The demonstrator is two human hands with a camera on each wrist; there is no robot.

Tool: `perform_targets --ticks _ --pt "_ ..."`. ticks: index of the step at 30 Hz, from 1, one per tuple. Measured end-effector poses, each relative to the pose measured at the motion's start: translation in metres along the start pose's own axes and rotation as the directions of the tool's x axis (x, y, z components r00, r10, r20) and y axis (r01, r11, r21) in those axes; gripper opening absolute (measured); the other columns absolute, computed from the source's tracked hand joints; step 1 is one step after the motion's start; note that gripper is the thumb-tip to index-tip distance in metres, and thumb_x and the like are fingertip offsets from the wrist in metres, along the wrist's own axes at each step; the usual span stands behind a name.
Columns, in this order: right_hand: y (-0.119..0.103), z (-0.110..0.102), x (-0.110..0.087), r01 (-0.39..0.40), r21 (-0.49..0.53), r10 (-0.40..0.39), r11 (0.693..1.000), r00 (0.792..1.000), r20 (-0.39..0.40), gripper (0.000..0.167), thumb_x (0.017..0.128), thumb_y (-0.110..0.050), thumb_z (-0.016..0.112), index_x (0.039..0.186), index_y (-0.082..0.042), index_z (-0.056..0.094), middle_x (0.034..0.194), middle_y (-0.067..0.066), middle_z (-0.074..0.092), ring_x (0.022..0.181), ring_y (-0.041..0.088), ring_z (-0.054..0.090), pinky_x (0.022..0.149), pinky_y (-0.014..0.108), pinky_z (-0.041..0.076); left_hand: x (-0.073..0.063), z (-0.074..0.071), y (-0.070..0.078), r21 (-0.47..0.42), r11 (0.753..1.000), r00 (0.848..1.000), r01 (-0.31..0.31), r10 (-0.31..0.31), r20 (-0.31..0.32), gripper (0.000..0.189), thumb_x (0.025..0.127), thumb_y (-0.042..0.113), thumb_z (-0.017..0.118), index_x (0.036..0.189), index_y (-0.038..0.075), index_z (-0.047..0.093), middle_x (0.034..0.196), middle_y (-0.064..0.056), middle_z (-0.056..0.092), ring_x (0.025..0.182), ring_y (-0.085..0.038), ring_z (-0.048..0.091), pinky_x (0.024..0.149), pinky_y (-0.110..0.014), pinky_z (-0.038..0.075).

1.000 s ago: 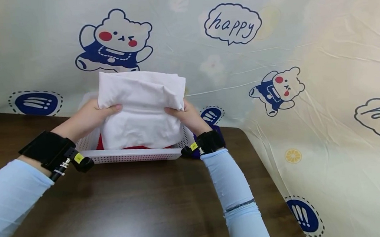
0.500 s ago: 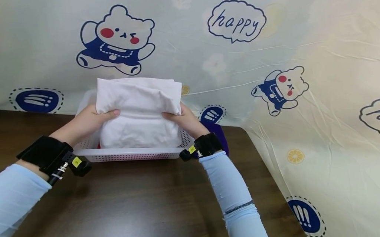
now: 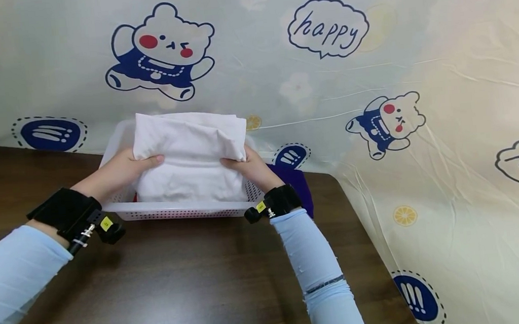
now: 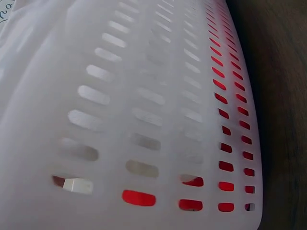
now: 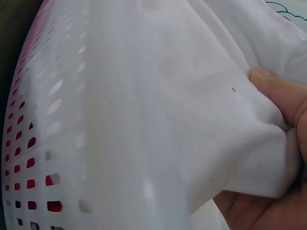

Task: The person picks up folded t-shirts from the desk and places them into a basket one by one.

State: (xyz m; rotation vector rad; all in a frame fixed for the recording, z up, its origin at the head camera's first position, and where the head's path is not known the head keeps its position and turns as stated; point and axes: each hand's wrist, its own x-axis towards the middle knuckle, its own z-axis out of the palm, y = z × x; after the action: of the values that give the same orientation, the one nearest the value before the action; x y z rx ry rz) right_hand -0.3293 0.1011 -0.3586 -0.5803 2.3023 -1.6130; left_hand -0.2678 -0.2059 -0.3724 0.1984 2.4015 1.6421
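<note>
A folded white cloth point(image 3: 190, 157) stands partly inside a white perforated plastic basket point(image 3: 185, 210), its upper part above the rim. At the cloth's left edge my left hand point(image 3: 129, 167) pinches it, thumb on the near face and fingers hidden behind. My right hand point(image 3: 252, 165) grips the right edge the same way; in the right wrist view its thumb point(image 5: 273, 91) presses the white fabric. Something red point(image 4: 139, 198) shows through the basket's holes beneath the cloth, its kind unclear. The left wrist view holds only the basket wall, not the left hand.
A dark purple cloth-like thing point(image 3: 297, 184) lies right of the basket, partly behind my right wrist. The dark wooden table point(image 3: 195, 274) spreads in front. Behind it hangs a printed sheet point(image 3: 250, 45) with bear drawings.
Both hands have lowered the white cloth further into the basket, and the red underneath is now mostly covered in the head view. The view has shifted slightly.
</note>
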Motion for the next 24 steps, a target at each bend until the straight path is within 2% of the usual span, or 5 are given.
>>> perform_targets --ticks 4,9,15,21,24 --pt "0.004 0.001 0.000 0.011 0.008 -0.011 1.000 1.000 0.013 0.048 0.100 -0.015 0.066 0.144 -0.011 0.049 0.133 0.009 0.057 0.117 0.021 0.057 0.100 0.035 0.046 0.000 0.001 -0.002 -0.015 1.000 1.000 0.009 -0.009 0.013 0.077 0.104 0.053 0.046 0.154 -0.004 0.031 0.143 -0.026 0.049 0.123 -0.033 0.050 0.107 -0.054 0.037" --pt "0.010 0.005 0.001 0.023 0.064 -0.026 0.998 0.999 0.040 0.046 0.101 -0.010 0.063 0.144 -0.008 0.048 0.133 0.011 0.056 0.118 0.021 0.055 0.103 0.035 0.044 0.001 0.003 -0.004 -0.010 1.000 1.000 0.020 -0.020 0.012 0.079 0.103 0.055 0.048 0.153 -0.004 0.033 0.139 -0.023 0.052 0.117 -0.028 0.053 0.100 -0.045 0.041" --pt "0.014 0.011 -0.001 -0.025 0.154 0.025 0.988 1.000 0.006 0.055 0.100 -0.012 0.065 0.150 -0.017 0.042 0.136 0.008 0.053 0.119 0.022 0.054 0.101 0.037 0.047 0.001 0.004 -0.005 -0.015 1.000 1.000 0.022 -0.022 0.002 0.085 0.100 0.060 0.048 0.158 0.001 0.025 0.144 -0.022 0.047 0.120 -0.031 0.051 0.099 -0.046 0.042" --pt "0.013 0.013 0.000 -0.115 0.286 0.122 0.951 0.992 -0.010 0.061 0.100 -0.012 0.065 0.153 -0.027 0.040 0.139 0.006 0.052 0.121 0.024 0.055 0.099 0.042 0.049 0.003 0.003 -0.006 -0.120 0.993 1.000 -0.024 0.024 -0.006 0.085 0.104 0.049 0.048 0.163 0.021 -0.005 0.164 -0.019 0.016 0.140 -0.038 0.028 0.116 -0.065 0.023" --pt "0.012 0.013 0.002 -0.150 0.314 0.166 0.938 0.986 -0.022 0.063 0.100 -0.014 0.064 0.154 -0.031 0.037 0.141 0.005 0.051 0.122 0.026 0.055 0.100 0.046 0.048 0.007 0.001 -0.006 -0.170 0.985 0.999 -0.030 0.032 0.011 0.083 0.106 0.047 0.045 0.162 0.022 -0.012 0.167 -0.017 0.005 0.146 -0.039 0.017 0.116 -0.070 0.013"
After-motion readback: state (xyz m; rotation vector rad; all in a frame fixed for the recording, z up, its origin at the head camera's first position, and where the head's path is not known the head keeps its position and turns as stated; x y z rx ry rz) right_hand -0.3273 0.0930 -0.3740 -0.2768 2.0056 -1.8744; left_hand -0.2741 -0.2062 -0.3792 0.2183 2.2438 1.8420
